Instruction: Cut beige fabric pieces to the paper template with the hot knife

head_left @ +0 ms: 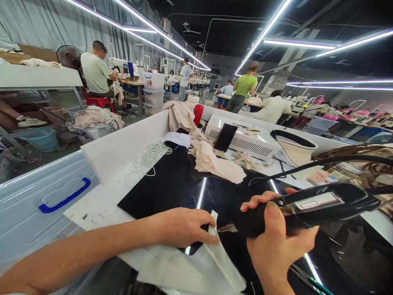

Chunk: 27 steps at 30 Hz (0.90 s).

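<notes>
The left hand (pixel 186 227) pinches a pale strip (pixel 229 264) between thumb and fingers near the front edge of the counter (pixel 92 211), the strip's lower end slanting toward the wearer; the right hand (pixel 284 241) wraps around a black handheld device (pixel 325 205), its rounded end near the strip, a dark cable (pixel 337 160) running above it; beneath both hands lies a glossy black sheet (pixel 159 190); farther back rest layered cream fabric pieces (pixel 216 164), with a coil of white cord (pixel 153 155) to their left; a dark phone (pixel 225 137) leans against a vented white box (pixel 242 141); beyond, a person in a green shirt (pixel 246 85) stands among other workstations.
</notes>
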{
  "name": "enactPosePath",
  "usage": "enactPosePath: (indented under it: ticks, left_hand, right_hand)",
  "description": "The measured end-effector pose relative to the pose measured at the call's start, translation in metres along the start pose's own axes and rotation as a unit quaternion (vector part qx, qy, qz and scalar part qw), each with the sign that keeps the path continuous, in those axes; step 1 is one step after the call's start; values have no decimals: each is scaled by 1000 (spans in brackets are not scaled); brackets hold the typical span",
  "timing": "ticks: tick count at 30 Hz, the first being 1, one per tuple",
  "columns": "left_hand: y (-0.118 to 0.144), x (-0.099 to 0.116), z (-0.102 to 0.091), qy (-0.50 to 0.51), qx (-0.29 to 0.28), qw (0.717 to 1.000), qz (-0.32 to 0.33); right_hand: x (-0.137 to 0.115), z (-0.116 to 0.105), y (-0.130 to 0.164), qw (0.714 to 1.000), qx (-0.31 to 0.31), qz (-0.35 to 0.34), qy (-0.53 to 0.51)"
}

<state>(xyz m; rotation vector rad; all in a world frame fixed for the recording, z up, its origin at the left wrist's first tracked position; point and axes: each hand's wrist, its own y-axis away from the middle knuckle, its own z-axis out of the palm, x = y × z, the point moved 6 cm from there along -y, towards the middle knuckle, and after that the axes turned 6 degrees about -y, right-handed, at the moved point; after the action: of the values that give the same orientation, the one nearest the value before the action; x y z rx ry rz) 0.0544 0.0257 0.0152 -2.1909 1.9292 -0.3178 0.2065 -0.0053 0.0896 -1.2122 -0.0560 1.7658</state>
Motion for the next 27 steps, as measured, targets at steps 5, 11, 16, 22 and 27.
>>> enactPosePath:
  ticks: [5,11,16,22,27]
  left_hand:
    - [0,-1,1,8,-11,1000,-6]
    - [1,-2,3,18,-16,1000,-6]
    - [3,-8,0,59,-25,998,-28]
    - [-1,-9,-14,66,14,996,-65]
    - [-16,8,-14,37,19,997,-68]
  right_hand:
    - [1,1,-1,1000,-5,-1,7]
    - [-2,0,-6,1000,-10,-16,3]
    - [-10,-15,-13,997,-23,-26,69]
    - [-29,-44,-22,983,-48,-23,179]
    - [-35,-70,-23,947,-83,1,310]
